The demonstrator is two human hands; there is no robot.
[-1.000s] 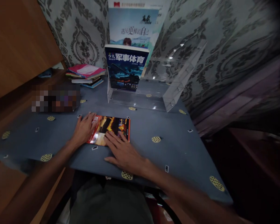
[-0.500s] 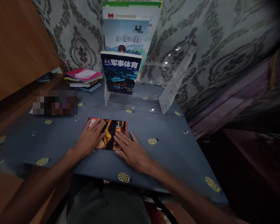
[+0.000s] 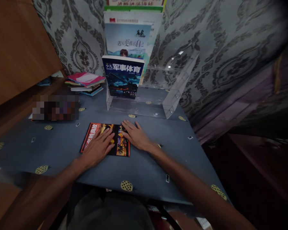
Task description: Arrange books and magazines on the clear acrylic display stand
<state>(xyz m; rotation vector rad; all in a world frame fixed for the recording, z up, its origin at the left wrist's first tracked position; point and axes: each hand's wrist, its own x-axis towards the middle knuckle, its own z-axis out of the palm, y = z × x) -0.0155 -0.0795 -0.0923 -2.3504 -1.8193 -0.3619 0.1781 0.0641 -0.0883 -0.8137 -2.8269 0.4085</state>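
Note:
A black book with an orange edge and a picture cover [image 3: 123, 150] lies sideways on the blue tablecloth [image 3: 148, 172] in front of me. My left hand [image 3: 99, 145] rests flat across the middle of its cover, fingers a little spread. At the book's far right corner, my right hand [image 3: 136, 135] lies with fingers stretched out, the fingertips touching the edge of the cover. Neither hand is wrapped around anything. Part of the cover is hidden beneath the left hand.
Behind the book stands a clear acrylic rack [image 3: 174, 91] holding a dark blue book [image 3: 124, 80], a light blue book [image 3: 127, 36] and others on its left side. A pile of books [image 3: 85, 81] lies to the left, near a blurred-out item [image 3: 55, 108]. A patterned curtain [image 3: 220, 48] hangs behind.
My left hand has slid down and right over the cover, uncovering the title. My right hand has moved up from the book's lower right to its far right corner.

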